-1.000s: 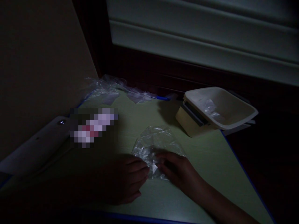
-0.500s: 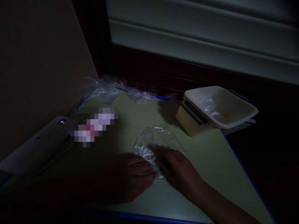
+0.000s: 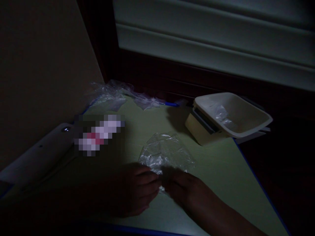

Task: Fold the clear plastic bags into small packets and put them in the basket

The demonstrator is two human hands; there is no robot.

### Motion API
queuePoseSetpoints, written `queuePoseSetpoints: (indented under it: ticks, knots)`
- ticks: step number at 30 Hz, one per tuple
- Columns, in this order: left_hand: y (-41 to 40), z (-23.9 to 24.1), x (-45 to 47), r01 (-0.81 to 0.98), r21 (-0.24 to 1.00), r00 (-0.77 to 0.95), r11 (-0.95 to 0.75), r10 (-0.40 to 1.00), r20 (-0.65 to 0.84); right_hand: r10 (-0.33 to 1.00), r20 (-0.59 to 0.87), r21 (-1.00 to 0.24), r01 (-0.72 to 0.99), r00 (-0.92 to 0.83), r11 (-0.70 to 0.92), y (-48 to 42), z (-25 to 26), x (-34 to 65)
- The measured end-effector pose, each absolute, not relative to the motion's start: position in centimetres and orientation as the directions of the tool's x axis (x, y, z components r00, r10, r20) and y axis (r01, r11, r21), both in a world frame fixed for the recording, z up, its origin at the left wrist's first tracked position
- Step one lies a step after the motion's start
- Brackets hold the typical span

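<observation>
A clear plastic bag (image 3: 169, 149) lies crumpled on the pale green tabletop (image 3: 228, 183), its near end gathered between my two hands. My left hand (image 3: 142, 190) has its fingers curled around the bag's near left edge. Close beside it, my right hand (image 3: 184, 186) is closed with the fingertips pinching the same near end. The fingertips of both hands nearly meet, and dim light hides exactly how each grips the film.
A cream plastic bin (image 3: 204, 131) with crumpled clear film (image 3: 221, 113) inside stands at the table's right edge. More clear plastic bags (image 3: 110, 95) lie along the back edge. A white power strip (image 3: 41, 150) and a pixelated object (image 3: 98, 134) are on the left.
My right hand has moved slightly down toward me, its fingers now at the bag's near end. The left hand has shifted a little left. The bag stays nearly in place.
</observation>
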State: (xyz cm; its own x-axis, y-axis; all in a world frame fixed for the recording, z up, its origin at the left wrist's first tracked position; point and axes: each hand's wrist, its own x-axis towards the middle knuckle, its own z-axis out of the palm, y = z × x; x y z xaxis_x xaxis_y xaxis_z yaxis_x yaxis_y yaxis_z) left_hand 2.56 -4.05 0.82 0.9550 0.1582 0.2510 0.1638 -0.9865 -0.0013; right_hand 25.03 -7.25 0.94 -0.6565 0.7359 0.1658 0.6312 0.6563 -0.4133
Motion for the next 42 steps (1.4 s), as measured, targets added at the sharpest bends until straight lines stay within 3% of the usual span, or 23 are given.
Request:
queuePoseSetpoints:
  ticks: [4, 8, 12, 15, 18, 21, 27, 30, 37, 42]
  knots:
    - [-4.1, 0.6, 2.0, 0.253, -0.02, 0.917, -0.967, 0.233, 0.324, 0.712, 0.155, -0.342, 0.639, -0.685, 0.689, -7.1, 1.6, 25.3]
    - [-3.9, 0.5, 1.6, 0.421, 0.074, 0.836, -0.904, 0.419, 0.356, 0.662, 0.189, -0.22, 0.626, -0.725, 0.748, -6.8, 1.9, 26.4]
    - [-3.9, 0.7, 1.7, 0.326, 0.105, 0.894, -0.94, 0.342, 0.291, 0.686, 0.164, -0.138, 0.672, -0.709, 0.728, -5.8, 1.8, 27.6]
    - [-4.1, 0.9, 1.5, 0.304, 0.066, 0.871, -0.95, 0.305, 0.384, 0.712, 0.159, -0.095, 0.708, -0.683, 0.7, -5.5, 1.7, 27.8]
    - [-3.7, 0.9, 1.0, 0.409, 0.057, 0.793, -0.911, 0.385, 0.473, 0.726, 0.177, -0.09, 0.724, -0.664, 0.684, -5.7, 1.7, 27.7]
    - [-2.7, 0.7, 0.3, 0.553, 0.043, 0.714, -0.832, 0.5, 0.49, 0.765, 0.185, -0.143, 0.754, -0.616, 0.642, -5.7, 1.9, 27.7]
    - [-0.6, 0.5, -0.4, 0.754, 0.179, 0.553, -0.632, 0.757, 0.347, 0.93, 0.071, -0.503, 0.792, -0.361, 0.346, -3.7, 2.5, 28.6]
    - [-0.1, 0.8, -0.3, 0.758, 0.229, 0.543, -0.611, 0.785, 0.298, 0.948, 0.043, -0.511, 0.808, -0.316, 0.293, -2.0, 2.3, 28.7]
    - [1.9, 0.8, 0.2, 0.728, 0.21, 0.608, -0.653, 0.756, 0.242, 0.951, 0.063, -0.454, 0.84, -0.302, 0.297, 2.3, 0.9, 27.7]
    - [3.5, 0.3, 0.8, 0.734, 0.23, 0.584, -0.639, 0.767, 0.267, 0.945, 0.063, -0.467, 0.828, -0.32, 0.311, 4.3, 0.2, 27.2]
